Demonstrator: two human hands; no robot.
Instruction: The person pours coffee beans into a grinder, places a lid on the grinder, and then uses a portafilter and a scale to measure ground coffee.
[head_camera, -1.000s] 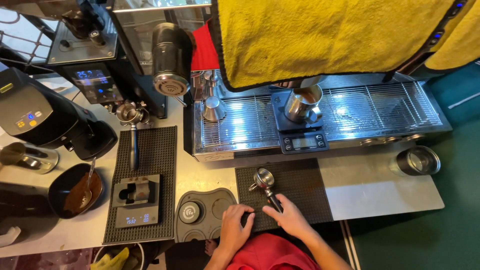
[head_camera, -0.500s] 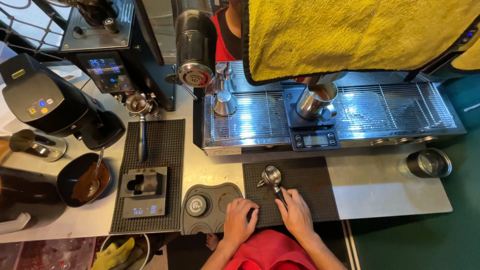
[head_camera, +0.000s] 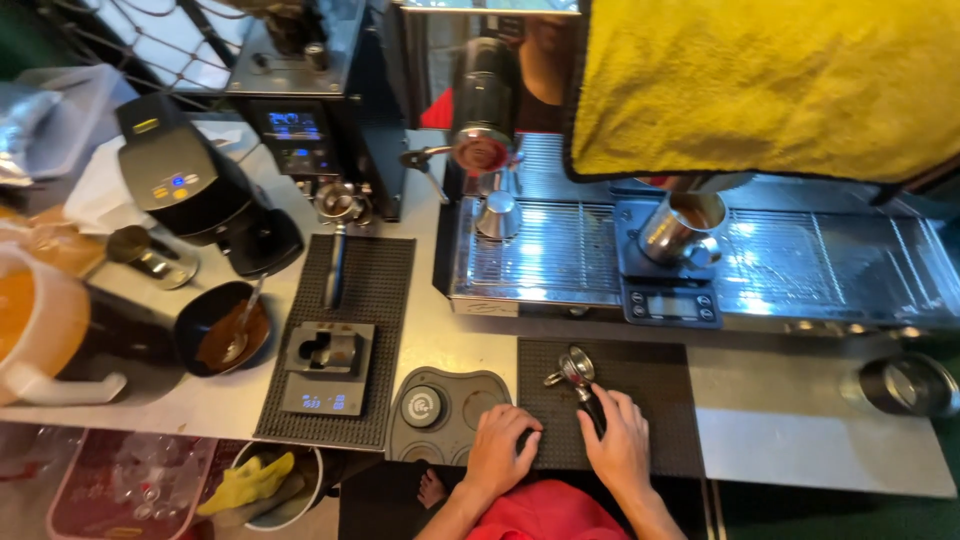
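Note:
My right hand (head_camera: 620, 445) grips the black handle of a metal portafilter (head_camera: 577, 368) that lies on a black rubber mat (head_camera: 640, 390) at the counter's front edge. My left hand (head_camera: 498, 450) rests flat, fingers spread, where that mat meets a dark tamping station (head_camera: 440, 410) holding a round tamper. On the espresso machine's drip tray (head_camera: 800, 270) a steel pitcher (head_camera: 680, 225) with brown liquid stands on a small black scale (head_camera: 668, 300).
A yellow towel (head_camera: 760, 80) hangs over the machine. A small steel jug (head_camera: 496, 214) stands on the tray's left. Left of me are a second scale (head_camera: 328, 370) on a ribbed mat, a black bowl with spoon (head_camera: 225, 330), grinders (head_camera: 200, 190), and a steel cup (head_camera: 905, 385) at right.
The view has swung to the right and closer to the counter. Both hands stay on the mat, the right one still on the portafilter handle.

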